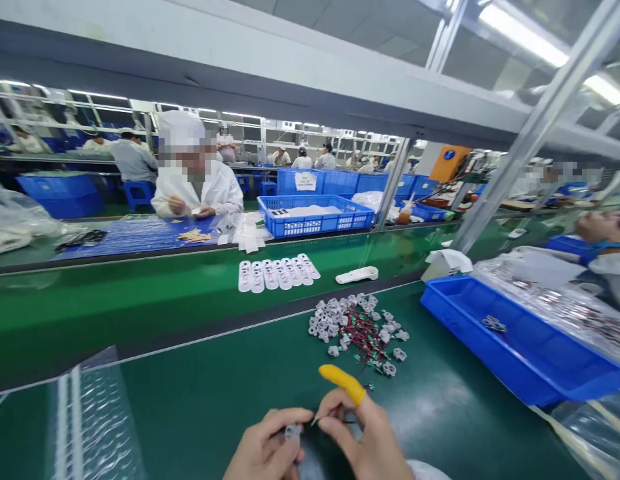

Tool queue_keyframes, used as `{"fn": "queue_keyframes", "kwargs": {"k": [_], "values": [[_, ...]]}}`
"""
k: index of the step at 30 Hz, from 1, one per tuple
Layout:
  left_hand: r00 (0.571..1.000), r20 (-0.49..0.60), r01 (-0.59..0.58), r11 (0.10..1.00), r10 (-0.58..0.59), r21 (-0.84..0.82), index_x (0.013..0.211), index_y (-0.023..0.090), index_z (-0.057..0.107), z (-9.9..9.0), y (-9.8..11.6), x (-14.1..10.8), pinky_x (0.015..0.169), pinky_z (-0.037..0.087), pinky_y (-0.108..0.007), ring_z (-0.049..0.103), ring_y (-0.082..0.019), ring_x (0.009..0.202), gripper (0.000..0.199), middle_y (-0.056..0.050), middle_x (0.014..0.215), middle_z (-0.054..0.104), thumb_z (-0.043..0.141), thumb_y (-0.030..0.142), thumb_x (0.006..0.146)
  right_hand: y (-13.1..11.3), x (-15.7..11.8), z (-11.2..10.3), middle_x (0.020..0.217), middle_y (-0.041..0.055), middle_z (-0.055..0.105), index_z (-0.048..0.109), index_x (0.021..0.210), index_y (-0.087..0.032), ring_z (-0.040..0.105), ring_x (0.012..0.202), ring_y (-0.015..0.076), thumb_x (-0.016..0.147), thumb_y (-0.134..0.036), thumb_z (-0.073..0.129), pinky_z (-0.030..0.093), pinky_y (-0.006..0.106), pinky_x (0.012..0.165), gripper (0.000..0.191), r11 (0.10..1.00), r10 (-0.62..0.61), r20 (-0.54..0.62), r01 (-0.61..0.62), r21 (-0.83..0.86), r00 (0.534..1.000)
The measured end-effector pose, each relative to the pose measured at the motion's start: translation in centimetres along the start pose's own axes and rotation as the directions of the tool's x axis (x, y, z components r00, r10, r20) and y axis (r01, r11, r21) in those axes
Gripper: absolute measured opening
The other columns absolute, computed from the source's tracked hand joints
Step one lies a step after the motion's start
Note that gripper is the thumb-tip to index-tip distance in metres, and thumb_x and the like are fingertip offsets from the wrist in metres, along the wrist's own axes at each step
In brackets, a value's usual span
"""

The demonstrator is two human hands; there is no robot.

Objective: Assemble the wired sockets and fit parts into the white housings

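Note:
Near the front edge of the green mat, my left hand (270, 443) is closed on a small light-grey plastic part (293, 431). Close beside it, my right hand (363, 427) wears a yellow finger cot (343, 381) on one finger. Its fingers pinch a small piece with a pale tip and a bit of red wire, mostly hidden; it looks like a small wired board. Beyond the hands lies a pile of grey plastic parts (335, 317) mixed with small green boards on red wires (363, 337).
A blue bin (490, 347) stands at right, beside bagged parts (550, 293). On the green belt lie several white oval panels (275, 273) and a white handle-shaped shell (357, 275). Bubble wrap (97, 420) lies at left. Across the belt sits a co-worker (197, 180) by a blue basket (315, 223).

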State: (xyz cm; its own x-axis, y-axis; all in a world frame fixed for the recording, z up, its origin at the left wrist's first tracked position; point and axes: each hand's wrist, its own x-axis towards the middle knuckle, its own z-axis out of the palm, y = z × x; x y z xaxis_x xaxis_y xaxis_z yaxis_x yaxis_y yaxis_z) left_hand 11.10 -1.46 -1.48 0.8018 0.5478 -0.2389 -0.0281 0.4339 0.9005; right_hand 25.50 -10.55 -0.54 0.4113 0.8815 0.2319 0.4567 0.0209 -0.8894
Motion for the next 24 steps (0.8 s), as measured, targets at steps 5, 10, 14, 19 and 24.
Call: {"fn": "queue_keyframes", "kwargs": {"k": [5,10,14,19,24], "values": [[0.981,-0.160,-0.094,0.991,0.108,0.094,0.094,0.015,0.055,0.5,-0.6,0.1,0.043,0.047,-0.022,0.053,-0.013,0.054,0.042,0.002,0.065,0.052,0.072,0.039,0.064,-1.5,0.1,0.1,0.058,-0.0040,0.051,0.053,0.064,-0.020,0.044,0.052,0.0098,0.069,-0.022,0.058,0.034,0.022,0.050,0.007,0.956,0.204,0.086,-0.217,0.196,0.975],[0.972,-0.209,-0.071,0.986,0.102,0.153,0.078,0.012,0.061,0.9,0.0,-0.2,0.041,0.044,-0.018,0.053,-0.013,0.060,0.018,-0.002,0.067,0.057,0.069,0.018,0.063,-1.9,-0.2,1.2,0.055,-0.0050,0.048,0.051,0.063,-0.019,0.040,0.050,0.0091,0.066,-0.023,0.057,0.030,0.023,0.049,0.008,0.930,0.268,0.112,-0.287,0.229,0.957],[0.982,-0.162,-0.066,0.978,0.099,0.199,0.079,0.011,0.067,1.0,0.5,-0.5,0.052,0.050,-0.021,0.056,-0.014,0.066,0.013,-0.005,0.076,0.057,0.065,0.015,0.066,-1.5,-0.2,1.1,0.056,-0.0051,0.046,0.049,0.064,-0.018,0.038,0.050,0.0083,0.066,-0.023,0.055,0.028,0.022,0.049,0.008,0.929,0.280,0.192,-0.316,0.192,0.940],[0.983,-0.098,-0.120,0.944,0.156,0.307,0.080,0.013,0.066,1.0,0.0,-0.5,0.048,0.051,-0.023,0.055,-0.015,0.062,0.014,-0.004,0.081,0.051,0.060,0.018,0.069,-1.5,0.1,0.6,0.058,-0.0048,0.045,0.046,0.065,-0.018,0.038,0.051,0.0079,0.066,-0.022,0.055,0.029,0.021,0.049,0.010,0.914,0.324,0.295,-0.378,0.148,0.899],[0.972,-0.149,-0.102,0.899,0.181,0.425,0.079,0.015,0.061,0.7,0.0,-0.7,0.049,0.046,-0.019,0.056,-0.014,0.063,0.012,-0.004,0.072,0.059,0.057,0.011,0.068,-1.9,0.1,0.8,0.056,-0.0055,0.043,0.044,0.063,-0.019,0.036,0.050,0.0076,0.064,-0.018,0.053,0.027,0.022,0.049,0.009,0.912,0.340,0.245,-0.382,0.148,0.908]]}}
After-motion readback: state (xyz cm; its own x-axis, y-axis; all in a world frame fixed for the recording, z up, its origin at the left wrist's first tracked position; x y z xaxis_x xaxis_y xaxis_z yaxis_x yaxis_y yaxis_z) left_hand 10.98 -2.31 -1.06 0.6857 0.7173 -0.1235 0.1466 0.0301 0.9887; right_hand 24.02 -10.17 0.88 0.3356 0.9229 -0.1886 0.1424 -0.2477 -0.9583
